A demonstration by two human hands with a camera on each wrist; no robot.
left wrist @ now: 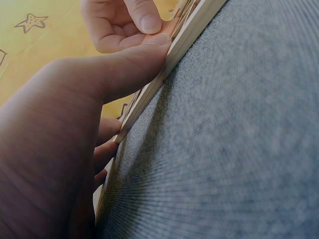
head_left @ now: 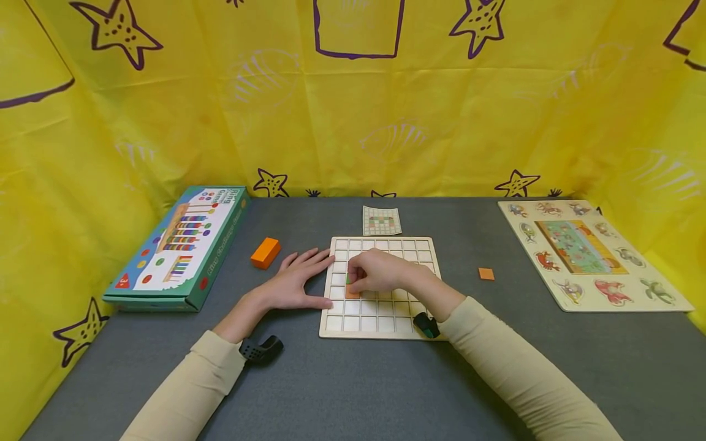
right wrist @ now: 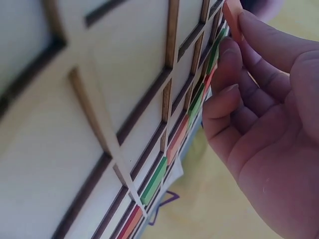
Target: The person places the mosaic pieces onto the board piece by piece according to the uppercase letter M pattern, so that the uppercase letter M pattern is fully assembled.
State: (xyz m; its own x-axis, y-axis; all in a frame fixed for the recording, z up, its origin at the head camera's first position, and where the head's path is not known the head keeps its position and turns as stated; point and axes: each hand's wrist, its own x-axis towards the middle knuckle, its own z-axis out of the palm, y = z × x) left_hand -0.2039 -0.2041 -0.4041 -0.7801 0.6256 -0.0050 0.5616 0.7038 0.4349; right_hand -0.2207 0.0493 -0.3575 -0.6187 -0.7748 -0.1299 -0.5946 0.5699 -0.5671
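Note:
My right hand (head_left: pixel 382 271) is over the left part of a pale wooden grid board (head_left: pixel 364 329). Between its thumb and fingers it pinches an orange square tile (right wrist: pixel 232 19), seen at the board's surface in the right wrist view. Green tiles (right wrist: pixel 153 180) and orange or red ones (right wrist: pixel 178 137) sit in grid cells along the board, mostly hidden by the hand in the head view. My left hand (head_left: pixel 289 285) lies with fingers spread, its fingertips and thumb touching the board's left edge.
Behind the board lies a small pattern card (head_left: pixel 382 231). A loose orange tile (head_left: pixel 486 274) is to the right, near a sea-animal puzzle board (head_left: pixel 592 275). On the left stand an orange block (head_left: pixel 266 253) and a green game box (head_left: pixel 212 269). Yellow cloth (head_left: pixel 331 122) hangs behind the table.

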